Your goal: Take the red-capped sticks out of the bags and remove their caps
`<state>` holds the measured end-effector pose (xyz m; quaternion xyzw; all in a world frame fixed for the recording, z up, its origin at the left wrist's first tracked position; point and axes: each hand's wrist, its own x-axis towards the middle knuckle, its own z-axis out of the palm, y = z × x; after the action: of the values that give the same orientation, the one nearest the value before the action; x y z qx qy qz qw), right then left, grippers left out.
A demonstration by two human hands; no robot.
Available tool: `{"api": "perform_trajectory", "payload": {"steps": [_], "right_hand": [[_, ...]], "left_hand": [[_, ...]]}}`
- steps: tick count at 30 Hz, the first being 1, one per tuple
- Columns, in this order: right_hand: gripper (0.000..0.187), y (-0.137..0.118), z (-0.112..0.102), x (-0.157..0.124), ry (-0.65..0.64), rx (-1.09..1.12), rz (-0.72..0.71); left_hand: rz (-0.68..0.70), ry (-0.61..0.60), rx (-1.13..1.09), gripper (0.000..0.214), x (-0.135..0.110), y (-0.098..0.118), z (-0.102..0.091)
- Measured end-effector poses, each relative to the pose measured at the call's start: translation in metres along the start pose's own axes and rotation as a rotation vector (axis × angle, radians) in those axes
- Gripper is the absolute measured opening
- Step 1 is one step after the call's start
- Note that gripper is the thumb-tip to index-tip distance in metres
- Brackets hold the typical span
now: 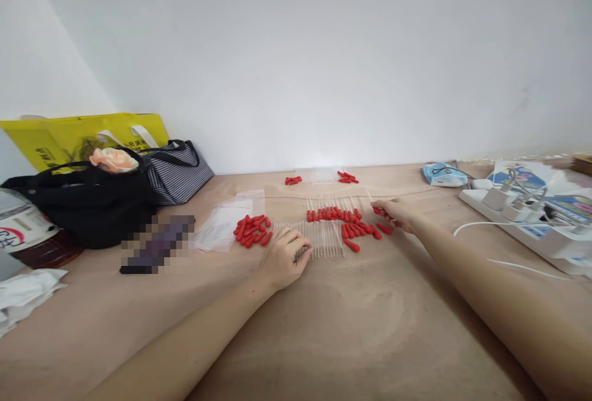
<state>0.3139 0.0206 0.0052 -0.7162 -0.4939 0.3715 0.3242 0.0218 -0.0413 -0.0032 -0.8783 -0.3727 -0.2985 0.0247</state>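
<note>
Rows of clear droppers with red rubber bulbs lie on a tan surface, with a loose heap of red bulbs to their left and a bank of clear tubes in front. My left hand rests curled on the near end of the clear tubes, fingers bent down onto them. Out at the right end of the rows, my right hand pinches one dropper with a red bulb. Two smaller groups of red-bulbed droppers lie farther back by the wall.
Clear plastic bags lie left of the red heap. A black bag, a striped bag and a yellow bag stand at the left. A white power strip with plugs, its cable and a face mask sit at the right.
</note>
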Motion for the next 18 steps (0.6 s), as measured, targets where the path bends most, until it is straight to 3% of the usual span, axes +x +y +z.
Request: {"api": "perform_trajectory", "payload": {"steps": [6,9,12,15,18], "right_hand": [[0.025,-0.011,0.012,-0.041,-0.099,0.038,-0.163],[0.022,-0.012,0.034,-0.072,-0.122,-0.099,-0.568],[0.017,-0.008,0.054,-0.094,-0.093,-0.319,-0.938],[0.019,-0.001,0.067,-0.1,0.005,-0.466,-1.121],[0.02,0.005,0.072,-0.098,0.085,-0.514,-1.17]], "left_hand": [[-0.001,0.08,0.035,0.015,0.0,0.001,0.0],[0.02,0.162,0.097,0.029,0.0,0.001,-0.003],[0.12,0.193,0.184,0.029,-0.001,0.001,-0.006],[0.186,0.204,0.237,0.016,-0.006,0.0,-0.01],[0.137,0.272,0.214,0.014,-0.012,-0.001,-0.013]]}}
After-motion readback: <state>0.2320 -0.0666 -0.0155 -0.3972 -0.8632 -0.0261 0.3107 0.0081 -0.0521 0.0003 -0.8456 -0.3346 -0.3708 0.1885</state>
